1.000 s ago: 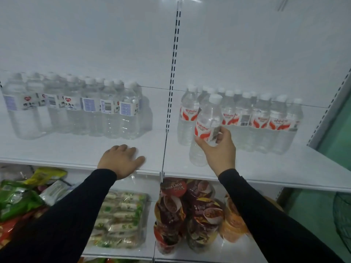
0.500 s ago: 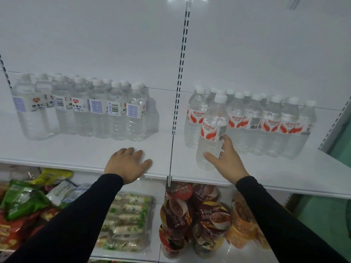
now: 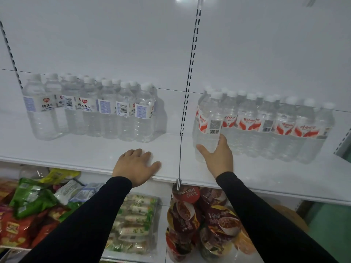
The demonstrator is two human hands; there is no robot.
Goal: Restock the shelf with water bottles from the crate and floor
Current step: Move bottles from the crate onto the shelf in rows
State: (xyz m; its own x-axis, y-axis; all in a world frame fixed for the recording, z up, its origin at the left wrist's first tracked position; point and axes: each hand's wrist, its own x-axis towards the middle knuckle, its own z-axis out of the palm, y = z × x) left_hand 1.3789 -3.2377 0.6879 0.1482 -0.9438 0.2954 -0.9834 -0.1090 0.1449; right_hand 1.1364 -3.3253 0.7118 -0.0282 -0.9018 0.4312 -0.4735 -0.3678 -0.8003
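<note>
One clear ribbed bottle (image 3: 208, 130) (right hand (image 3: 218, 158)).

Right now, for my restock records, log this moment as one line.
step: placing bottle | right hand: holds red-label bottle upright on shelf | left hand: flat on shelf edge

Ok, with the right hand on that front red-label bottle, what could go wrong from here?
1. The right hand holds the front bottle low on its body; pushed from there, it could tip into the red-label row and topple neighbours.
2. It stands in front of that row, nearer the shelf edge; a slip might send it off.
3. The left hand rests at the edge, so it could not catch a fall on the right.
</note>
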